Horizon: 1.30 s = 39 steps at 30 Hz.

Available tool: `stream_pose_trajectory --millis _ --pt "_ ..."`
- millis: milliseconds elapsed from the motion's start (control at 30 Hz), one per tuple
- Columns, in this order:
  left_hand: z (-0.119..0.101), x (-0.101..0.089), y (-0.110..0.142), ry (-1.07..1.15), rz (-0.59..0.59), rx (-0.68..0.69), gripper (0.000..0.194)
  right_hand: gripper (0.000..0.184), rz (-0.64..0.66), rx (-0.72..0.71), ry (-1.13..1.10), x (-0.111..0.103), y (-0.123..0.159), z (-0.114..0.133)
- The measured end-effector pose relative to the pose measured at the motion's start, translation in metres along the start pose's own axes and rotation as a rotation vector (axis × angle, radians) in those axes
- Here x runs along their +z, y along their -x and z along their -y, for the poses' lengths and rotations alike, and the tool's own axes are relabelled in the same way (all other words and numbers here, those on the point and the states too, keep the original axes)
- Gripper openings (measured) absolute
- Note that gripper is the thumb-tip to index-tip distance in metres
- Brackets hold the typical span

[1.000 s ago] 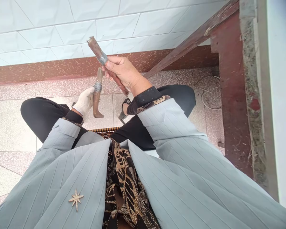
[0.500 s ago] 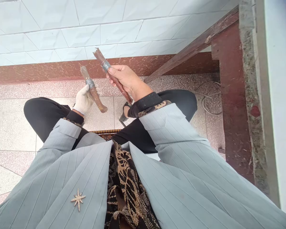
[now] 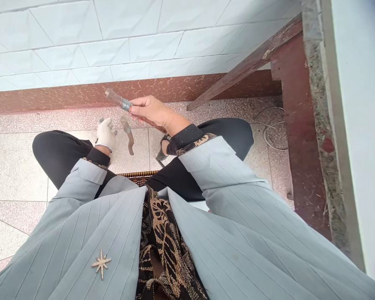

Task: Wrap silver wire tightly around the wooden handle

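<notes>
My right hand (image 3: 153,111), bare, grips a brown wooden stick (image 3: 114,96) with grey wire wound around it near its upper end. The stick tilts up to the left, and its lower part is mostly hidden by the hand. On the left, my left hand (image 3: 105,134) wears a white knit glove. It holds nothing, with its fingers apart and slightly bent. Just right of the glove, apart from it, is a second wire-bound stick (image 3: 130,139), a little curved. Whether this one lies on the floor or is in the air, I cannot tell.
A white tiled wall (image 3: 156,50) with a red-brown base strip stands ahead. A reddish wooden frame (image 3: 303,125) with a slanting brace is on the right, near a coiled white cable (image 3: 265,135). Between my legs shows a woven wicker edge (image 3: 137,174).
My left hand has let go of its stick, which is now lower and apart from the glove. My right hand has moved slightly left and down, and its stick lies flatter.
</notes>
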<state>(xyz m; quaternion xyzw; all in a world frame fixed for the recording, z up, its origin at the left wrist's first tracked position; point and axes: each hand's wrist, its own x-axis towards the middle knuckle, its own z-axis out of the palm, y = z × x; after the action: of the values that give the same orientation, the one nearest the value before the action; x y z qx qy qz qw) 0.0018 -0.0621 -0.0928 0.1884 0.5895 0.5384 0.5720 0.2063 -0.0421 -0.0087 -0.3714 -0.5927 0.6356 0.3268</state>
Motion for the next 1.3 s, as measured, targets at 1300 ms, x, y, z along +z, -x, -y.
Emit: stream_pose_trajectory --millis 1300 --pt "-0.078 0.043 -0.047 -1.56 0.841 0.628 0.045 0.037 -0.717 -0.277 -0.574 -0.08 0.015 0.102"
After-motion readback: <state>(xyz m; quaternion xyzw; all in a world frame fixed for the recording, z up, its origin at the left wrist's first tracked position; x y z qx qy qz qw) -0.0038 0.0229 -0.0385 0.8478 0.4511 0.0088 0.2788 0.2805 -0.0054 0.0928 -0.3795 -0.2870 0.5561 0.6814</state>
